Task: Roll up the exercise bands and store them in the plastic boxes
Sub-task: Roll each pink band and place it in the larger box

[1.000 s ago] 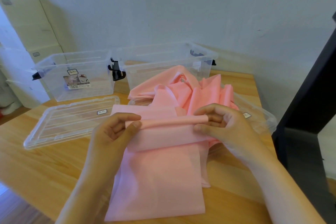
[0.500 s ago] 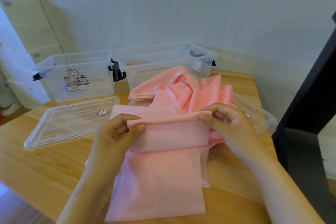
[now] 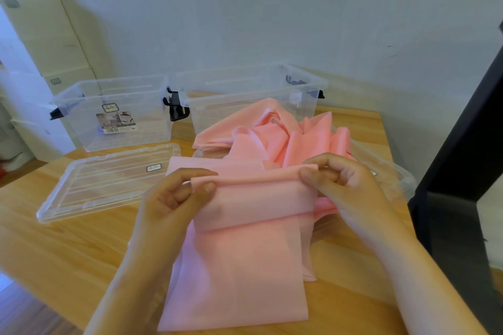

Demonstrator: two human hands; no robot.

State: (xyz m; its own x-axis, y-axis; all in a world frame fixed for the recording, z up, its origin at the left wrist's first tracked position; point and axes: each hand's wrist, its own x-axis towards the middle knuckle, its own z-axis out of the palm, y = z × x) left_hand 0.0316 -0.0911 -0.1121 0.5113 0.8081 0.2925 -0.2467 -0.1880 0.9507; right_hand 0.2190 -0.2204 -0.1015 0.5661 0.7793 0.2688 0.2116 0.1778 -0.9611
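Note:
A wide pink exercise band (image 3: 239, 266) lies flat on the wooden table (image 3: 54, 253), running toward me. Its far part is folded over into a thick fold. My left hand (image 3: 174, 198) pinches the fold's left end between thumb and fingers. My right hand (image 3: 340, 187) pinches the right end the same way. Behind the fold, more pink band (image 3: 285, 139) lies bunched in a loose heap. Two clear plastic boxes stand open at the back: the left box (image 3: 114, 117) with a paper label, the right box (image 3: 245, 95) just behind the heap.
A clear lid (image 3: 103, 182) lies flat left of the band. A second clear lid (image 3: 392, 177) lies partly under the heap at the right. Cardboard boxes (image 3: 40, 49) stand against the wall at far left. A dark upright panel (image 3: 468, 171) borders the table's right side.
Both hands have turned the folded edge a little farther away from me. The fold sits slightly higher on the band, and my right fingers have shifted their hold on its end.

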